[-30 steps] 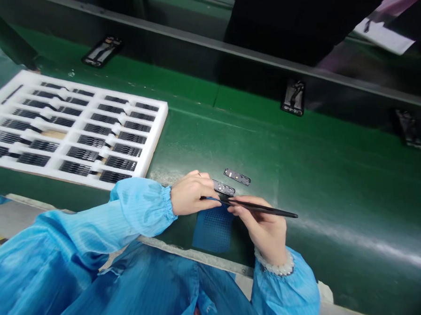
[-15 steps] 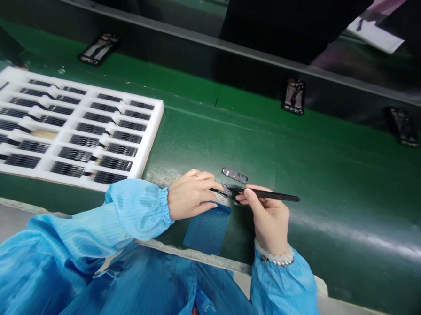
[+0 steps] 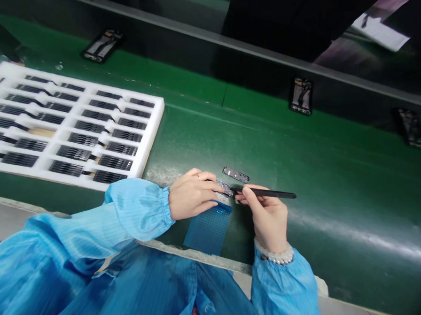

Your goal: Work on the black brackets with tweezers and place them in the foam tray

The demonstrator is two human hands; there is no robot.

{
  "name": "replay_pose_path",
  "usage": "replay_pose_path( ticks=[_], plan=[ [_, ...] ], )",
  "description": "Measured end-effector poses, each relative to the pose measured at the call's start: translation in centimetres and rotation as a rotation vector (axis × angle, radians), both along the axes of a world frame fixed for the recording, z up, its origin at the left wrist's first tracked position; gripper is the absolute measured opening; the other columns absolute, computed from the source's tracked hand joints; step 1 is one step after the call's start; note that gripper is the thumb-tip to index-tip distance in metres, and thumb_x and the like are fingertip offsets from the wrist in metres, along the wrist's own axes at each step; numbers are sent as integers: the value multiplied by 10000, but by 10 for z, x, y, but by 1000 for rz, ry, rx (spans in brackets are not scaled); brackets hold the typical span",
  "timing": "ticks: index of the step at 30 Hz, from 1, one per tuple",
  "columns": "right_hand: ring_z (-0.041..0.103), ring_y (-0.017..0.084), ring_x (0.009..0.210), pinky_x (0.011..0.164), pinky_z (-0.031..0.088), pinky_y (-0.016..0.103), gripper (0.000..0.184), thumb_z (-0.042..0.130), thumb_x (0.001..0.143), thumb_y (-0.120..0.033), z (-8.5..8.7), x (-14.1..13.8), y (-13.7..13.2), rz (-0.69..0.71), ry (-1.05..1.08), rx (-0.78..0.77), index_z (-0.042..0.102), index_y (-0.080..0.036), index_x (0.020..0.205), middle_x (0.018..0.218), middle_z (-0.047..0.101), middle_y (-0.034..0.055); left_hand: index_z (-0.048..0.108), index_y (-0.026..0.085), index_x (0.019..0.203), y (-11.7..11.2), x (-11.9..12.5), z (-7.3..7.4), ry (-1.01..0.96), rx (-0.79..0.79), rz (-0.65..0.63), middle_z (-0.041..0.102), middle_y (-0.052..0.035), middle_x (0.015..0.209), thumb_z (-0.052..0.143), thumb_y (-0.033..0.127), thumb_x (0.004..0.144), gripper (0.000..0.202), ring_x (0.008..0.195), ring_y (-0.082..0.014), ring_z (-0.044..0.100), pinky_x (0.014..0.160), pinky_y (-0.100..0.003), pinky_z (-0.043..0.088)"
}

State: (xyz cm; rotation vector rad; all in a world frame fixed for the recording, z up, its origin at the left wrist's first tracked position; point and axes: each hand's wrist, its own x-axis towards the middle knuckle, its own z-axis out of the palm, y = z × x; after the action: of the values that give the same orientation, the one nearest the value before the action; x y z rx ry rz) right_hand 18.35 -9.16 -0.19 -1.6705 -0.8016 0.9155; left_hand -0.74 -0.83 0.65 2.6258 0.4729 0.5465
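Observation:
My left hand lies palm down with its fingertips on a small black part with circuitry, holding it against the work surface. My right hand pinches a pair of black tweezers, whose tip reaches the right end of that part. The exact contact at the tip is too small to make out. Just beyond the fingers lies a second narrow black part, touched by neither hand. Under the left fingers and toward me is a blue gridded sheet.
At left sits a white foam tray whose slots hold several dark flat pieces with ribbon cables. Along the back lie opened phone bodies: one at far left, one right of centre, one at far right. A grey rail runs behind them.
The phone bodies and the seam in the green strip at the back have shifted right. The tweezers' rear end has moved slightly left and up. Both hands stay nearly in place.

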Motion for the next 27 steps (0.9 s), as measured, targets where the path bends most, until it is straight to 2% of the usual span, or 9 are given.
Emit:
replay_pose_path(
  ticks=[11,20,24,27],
  plan=[
    [700,176,606,572,580,300,288,723,710,-408,-1,0,0,0,-19,12,695,-151,836,656,719,41,684,210,843,0,1,0,61,-17,3,676,24,1128,525,268,908,181,1084,-180,519,837,-336,315],
    [702,176,617,597,580,301,283,727,707,-402,0,0,0,-6,-15,-1,696,-154,837,660,721,40,683,204,837,-1,0,1,34,-9,4,684,16,1106,531,259,905,175,1069,-184,525,835,-338,315],
    [706,188,633,625,590,330,279,711,723,-404,0,-1,-2,10,-68,12,691,-156,850,677,723,44,686,207,849,0,0,1,45,-24,-1,680,4,1111,535,253,902,167,1082,-185,522,842,-341,315],
    [704,187,653,627,589,327,248,679,757,-395,0,-3,-6,41,-201,40,690,-170,859,737,731,53,683,205,840,0,0,1,50,-26,1,681,11,1116,524,258,908,180,1081,-182,521,846,-341,315]
  ],
)
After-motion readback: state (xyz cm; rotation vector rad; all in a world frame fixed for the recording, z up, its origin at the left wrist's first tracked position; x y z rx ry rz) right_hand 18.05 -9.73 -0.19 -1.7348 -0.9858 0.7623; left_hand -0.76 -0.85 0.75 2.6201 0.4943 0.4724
